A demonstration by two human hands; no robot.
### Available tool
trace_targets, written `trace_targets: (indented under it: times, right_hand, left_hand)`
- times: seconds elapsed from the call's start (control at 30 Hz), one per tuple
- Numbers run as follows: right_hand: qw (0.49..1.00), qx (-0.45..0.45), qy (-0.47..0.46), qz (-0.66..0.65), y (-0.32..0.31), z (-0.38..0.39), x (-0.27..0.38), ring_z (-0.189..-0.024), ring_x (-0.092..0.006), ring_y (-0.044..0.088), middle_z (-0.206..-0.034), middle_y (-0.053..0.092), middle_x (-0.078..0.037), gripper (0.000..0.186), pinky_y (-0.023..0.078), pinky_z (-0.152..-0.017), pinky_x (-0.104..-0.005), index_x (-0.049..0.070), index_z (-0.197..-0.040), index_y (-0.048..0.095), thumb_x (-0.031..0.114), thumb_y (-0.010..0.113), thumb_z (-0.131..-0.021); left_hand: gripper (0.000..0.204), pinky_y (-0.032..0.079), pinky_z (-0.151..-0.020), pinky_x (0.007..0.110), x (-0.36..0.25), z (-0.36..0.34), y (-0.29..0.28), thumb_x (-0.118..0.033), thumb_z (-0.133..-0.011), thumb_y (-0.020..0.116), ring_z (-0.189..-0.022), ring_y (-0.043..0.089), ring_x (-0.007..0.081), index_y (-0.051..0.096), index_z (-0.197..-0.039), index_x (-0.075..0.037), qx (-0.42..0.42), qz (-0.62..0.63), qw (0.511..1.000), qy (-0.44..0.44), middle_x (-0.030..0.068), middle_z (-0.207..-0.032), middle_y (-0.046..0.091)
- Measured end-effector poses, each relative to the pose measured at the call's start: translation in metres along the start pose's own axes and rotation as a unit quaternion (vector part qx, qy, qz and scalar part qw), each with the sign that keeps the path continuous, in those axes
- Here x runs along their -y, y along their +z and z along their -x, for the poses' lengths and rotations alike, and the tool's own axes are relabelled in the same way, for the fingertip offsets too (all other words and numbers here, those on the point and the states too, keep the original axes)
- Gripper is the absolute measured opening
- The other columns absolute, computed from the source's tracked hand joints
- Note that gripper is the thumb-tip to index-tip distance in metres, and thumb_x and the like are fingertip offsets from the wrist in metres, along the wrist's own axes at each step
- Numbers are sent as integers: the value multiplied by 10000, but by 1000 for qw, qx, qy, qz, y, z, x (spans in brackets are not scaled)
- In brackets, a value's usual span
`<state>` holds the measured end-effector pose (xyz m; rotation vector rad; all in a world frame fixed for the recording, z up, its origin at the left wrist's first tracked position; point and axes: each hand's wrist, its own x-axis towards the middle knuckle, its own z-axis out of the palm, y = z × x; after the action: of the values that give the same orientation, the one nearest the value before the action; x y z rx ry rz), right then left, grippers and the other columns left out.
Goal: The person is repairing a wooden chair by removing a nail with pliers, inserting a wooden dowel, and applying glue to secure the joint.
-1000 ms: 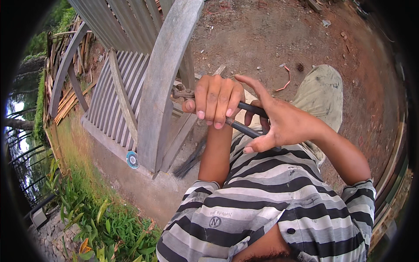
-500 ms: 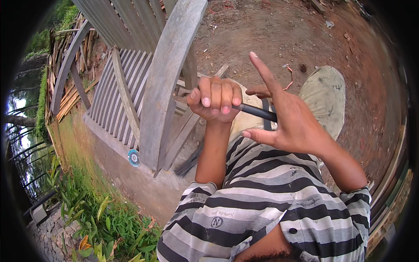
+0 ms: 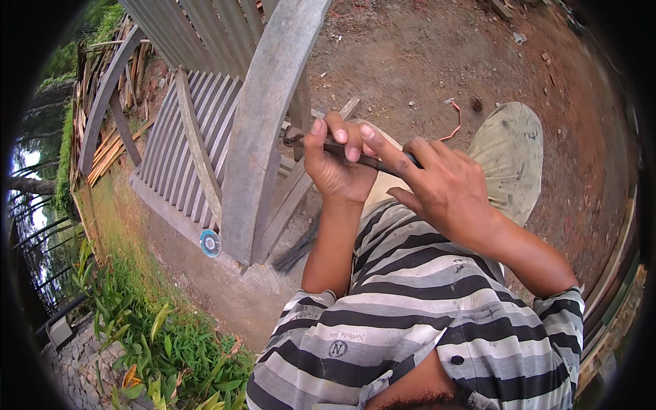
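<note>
A dark, slim tool with a long handle (image 3: pixel 371 162) lies across both hands in front of my body. Its brownish, rusty-looking end (image 3: pixel 292 137) sticks out on the left; its exact kind is hard to make out. My left hand (image 3: pixel 339 160) is turned palm up, the fingers curled around the tool near that end. On the handle's other part rests my right hand (image 3: pixel 441 181), its index finger stretched along toward the left hand and the other fingers bent round the black grip. Just left of my hands stands a weathered grey slatted wooden chair (image 3: pixel 256 130).
A blue-rimmed round disc (image 3: pixel 210 242) sits at the chair's near lower corner. Dark bristles (image 3: pixel 297 253) lie on the ground by my left forearm. A bent orange wire (image 3: pixel 454 121) lies beyond my right hand. Wood strips (image 3: pixel 113 160) are piled far left; green plants (image 3: pixel 171 355) grow lower left.
My left hand has turned from a fist to palm up, and the tool's rusty end now shows left of it. My right hand has moved left and closed from spread fingers onto the handle.
</note>
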<state>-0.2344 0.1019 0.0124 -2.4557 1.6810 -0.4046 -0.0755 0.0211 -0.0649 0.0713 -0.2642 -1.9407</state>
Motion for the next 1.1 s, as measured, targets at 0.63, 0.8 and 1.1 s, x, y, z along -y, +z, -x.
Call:
trace_targets:
  times: [0.63, 0.8, 1.1]
  right_hand:
    - [971, 186, 125, -85, -24, -26, -1, -862, -401, 725, -1083, 742, -166, 1119, 577, -764, -476, 168, -1647, 256, 248, 876, -719]
    - [875, 265, 37, -402, -19, -34, -49, -1054, -392, 697, -1081, 703, -279, 1081, 532, -956, -433, -54, -1544, 349, 370, 897, -715]
    - [957, 212, 81, -183, -31, -27, -18, -798, -373, 682, -958, 669, -191, 1050, 566, -716, -463, 9, -1507, 414, 326, 896, -630]
  left_hand:
    - [326, 560, -909, 520, -10, -3, 0, -286, -1026, 485, -634, 592, 252, 597, -776, -110, 6, 1, 1000, -14, 47, -563, 506]
    - [285, 556, -844, 393, -2, -34, -20, -286, -988, 543, -580, 630, 143, 622, -754, -144, 301, 60, 952, 0, -13, -558, 604]
    - [209, 522, -888, 372, 9, -19, -1, -279, -940, 616, -681, 623, 173, 610, -841, -96, 156, 106, 980, 60, 18, -617, 574]
